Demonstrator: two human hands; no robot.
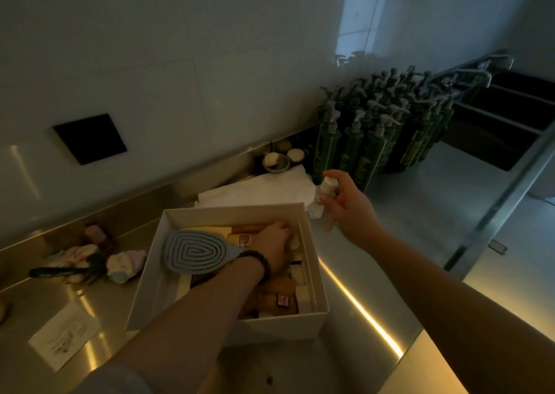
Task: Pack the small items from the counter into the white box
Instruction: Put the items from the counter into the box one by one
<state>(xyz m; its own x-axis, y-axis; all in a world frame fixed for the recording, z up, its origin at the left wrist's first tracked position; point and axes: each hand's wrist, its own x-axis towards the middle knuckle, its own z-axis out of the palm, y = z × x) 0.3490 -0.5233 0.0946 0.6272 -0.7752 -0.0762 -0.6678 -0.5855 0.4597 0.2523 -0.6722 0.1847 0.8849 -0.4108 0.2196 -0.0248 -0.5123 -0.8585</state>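
Reaching into the white box (312, 318), the left hand (271, 245) is curled on small packets (277, 302); its exact grip cannot be told. A small white bottle (326, 187) is pinched by the right hand (350, 206) beyond the far corner. A blue brush (192, 249) leans on the left wall. Green pump bottles (375, 132) crowd behind; bare counter (345, 276) is left at right.

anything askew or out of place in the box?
Yes: the pale blue oval hairbrush lies tilted across the white cardboard box's left rim, not down among the packed items, with the left hand beside it.
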